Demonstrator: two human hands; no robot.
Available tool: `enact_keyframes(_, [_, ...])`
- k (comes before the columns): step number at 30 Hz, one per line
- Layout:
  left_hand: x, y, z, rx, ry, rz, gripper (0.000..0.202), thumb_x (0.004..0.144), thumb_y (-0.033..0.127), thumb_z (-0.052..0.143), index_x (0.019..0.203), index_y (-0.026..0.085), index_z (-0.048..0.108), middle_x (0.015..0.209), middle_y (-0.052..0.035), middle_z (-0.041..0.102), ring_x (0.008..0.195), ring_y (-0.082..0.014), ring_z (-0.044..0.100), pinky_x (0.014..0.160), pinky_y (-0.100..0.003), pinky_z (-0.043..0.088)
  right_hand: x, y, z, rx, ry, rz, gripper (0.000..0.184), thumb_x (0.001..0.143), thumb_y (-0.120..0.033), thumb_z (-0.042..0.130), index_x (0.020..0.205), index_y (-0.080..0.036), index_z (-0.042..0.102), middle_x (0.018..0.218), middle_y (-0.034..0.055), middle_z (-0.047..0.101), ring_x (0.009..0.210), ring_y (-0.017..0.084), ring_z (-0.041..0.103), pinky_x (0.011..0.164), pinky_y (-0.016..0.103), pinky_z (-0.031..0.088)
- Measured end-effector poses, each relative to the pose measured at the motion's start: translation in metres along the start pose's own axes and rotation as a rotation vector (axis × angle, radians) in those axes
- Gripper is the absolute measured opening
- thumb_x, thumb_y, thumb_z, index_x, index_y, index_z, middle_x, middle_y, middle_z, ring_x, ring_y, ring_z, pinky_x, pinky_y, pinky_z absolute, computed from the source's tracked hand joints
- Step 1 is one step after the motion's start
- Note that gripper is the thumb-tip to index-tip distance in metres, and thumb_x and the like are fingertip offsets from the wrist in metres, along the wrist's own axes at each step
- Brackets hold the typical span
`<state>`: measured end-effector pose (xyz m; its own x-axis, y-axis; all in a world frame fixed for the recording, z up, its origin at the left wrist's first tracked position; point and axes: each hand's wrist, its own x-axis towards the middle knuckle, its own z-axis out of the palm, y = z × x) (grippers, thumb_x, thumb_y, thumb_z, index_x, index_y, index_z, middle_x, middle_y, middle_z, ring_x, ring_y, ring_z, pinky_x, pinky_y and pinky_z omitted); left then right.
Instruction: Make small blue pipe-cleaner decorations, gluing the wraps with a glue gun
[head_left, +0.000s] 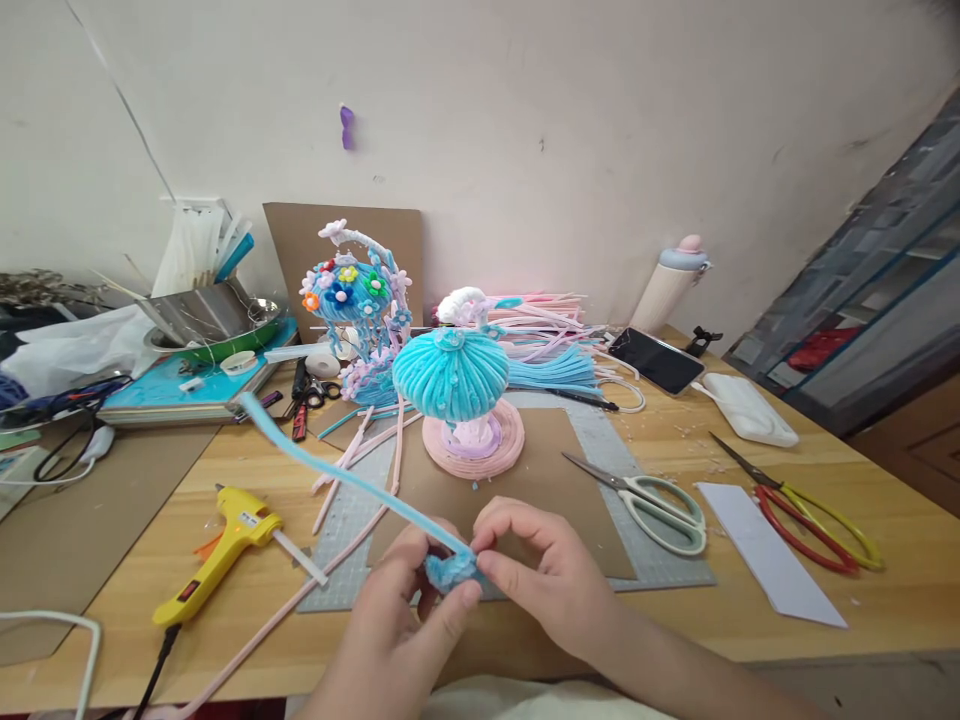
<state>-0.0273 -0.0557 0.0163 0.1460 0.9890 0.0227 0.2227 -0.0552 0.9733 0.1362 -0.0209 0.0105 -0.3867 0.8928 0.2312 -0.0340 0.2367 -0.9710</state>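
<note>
Between my two hands is a light blue fuzzy pipe cleaner (352,476), its near end coiled into a small clump and its long free end reaching up to the left. My left hand (405,610) grips the coiled part from the left. With thumb and forefinger, my right hand (536,565) pinches the pipe cleaner at the clump's right edge. Just beyond my hands stands a turquoise pipe-cleaner dome (451,375) above a round pink coiled base (474,458), on brown cardboard (540,500).
A yellow glue gun (217,555) lies left. Green-handled scissors (656,508), red-and-yellow scissors (799,510) and a white card (769,552) lie right. Behind are a flowered pipe-cleaner piece (352,290), pipe-cleaner bundles (547,370), a phone (657,360) and a bottle (667,290).
</note>
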Motion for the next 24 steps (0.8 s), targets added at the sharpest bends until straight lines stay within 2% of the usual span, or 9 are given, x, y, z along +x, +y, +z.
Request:
enact_keyframes(6, [0.001,-0.002,-0.001,-0.031,0.063,-0.041,0.017,0.079,0.035,0.061,0.084,0.020,0.059,0.073,-0.0007,0.057,0.065,-0.0146,0.049,0.059,-0.023,0.040,0.000,0.002,-0.001,0.031,0.033,0.011,0.002,0.081,-0.020,0.060,0.081,-0.018,0.060,0.078,0.0001,0.058,0.076,0.014,0.054,0.073,0.025,0.043])
enact_keyframes(10, [0.004,0.005,0.000,0.130,0.052,-0.013,0.007,0.076,0.026,0.063,0.074,0.019,0.063,0.068,-0.0003,0.057,0.062,-0.0144,0.048,0.057,-0.023,0.038,0.000,-0.001,-0.002,0.013,0.037,-0.072,0.004,0.082,-0.021,0.060,0.083,-0.018,0.061,0.082,0.0014,0.056,0.081,0.015,0.054,0.077,0.027,0.044])
enact_keyframes(13, [0.005,0.006,0.000,0.266,0.062,0.054,0.003,0.077,0.022,0.061,0.075,0.020,0.061,0.069,0.0004,0.057,0.063,-0.0148,0.049,0.056,-0.023,0.037,0.001,-0.001,-0.002,-0.027,0.035,-0.126,0.004,0.081,-0.021,0.061,0.080,-0.018,0.063,0.081,0.0015,0.054,0.078,0.014,0.053,0.074,0.027,0.044])
enact_keyframes(16, [0.006,0.002,-0.003,0.416,0.132,0.115,0.007,0.079,0.023,0.060,0.076,0.021,0.054,0.068,0.0018,0.054,0.061,-0.0142,0.049,0.054,-0.023,0.036,0.001,0.002,0.001,0.045,0.064,-0.037,0.008,0.083,-0.025,0.059,0.087,-0.019,0.062,0.082,0.0017,0.054,0.078,0.015,0.053,0.071,0.027,0.045])
enact_keyframes(20, [0.009,-0.003,-0.005,0.684,0.244,0.279,0.008,0.082,0.021,0.056,0.079,0.022,0.049,0.073,0.0005,0.052,0.065,-0.0162,0.052,0.058,-0.026,0.039,0.002,0.008,0.010,0.384,0.039,0.191,0.024,0.080,-0.032,0.065,0.098,-0.019,0.055,0.089,0.0026,0.057,0.086,0.016,0.056,0.079,0.030,0.047])
enact_keyframes(22, [0.010,-0.004,-0.003,0.779,0.229,0.344,0.003,0.084,0.019,0.052,0.084,0.022,0.051,0.080,-0.0018,0.055,0.069,-0.0177,0.055,0.061,-0.027,0.041,0.003,0.009,0.014,0.536,-0.012,0.266,0.023,0.079,-0.033,0.066,0.094,-0.018,0.055,0.087,0.0026,0.058,0.083,0.016,0.058,0.080,0.032,0.047])
enact_keyframes(24, [0.009,-0.003,0.000,0.799,0.181,0.368,0.009,0.086,0.017,0.049,0.092,0.022,0.053,0.087,-0.0042,0.058,0.075,-0.0189,0.058,0.064,-0.028,0.043,0.003,0.009,0.016,0.656,-0.025,0.310,0.019,0.080,-0.031,0.066,0.092,-0.018,0.057,0.087,0.0018,0.059,0.078,0.014,0.059,0.077,0.032,0.048])
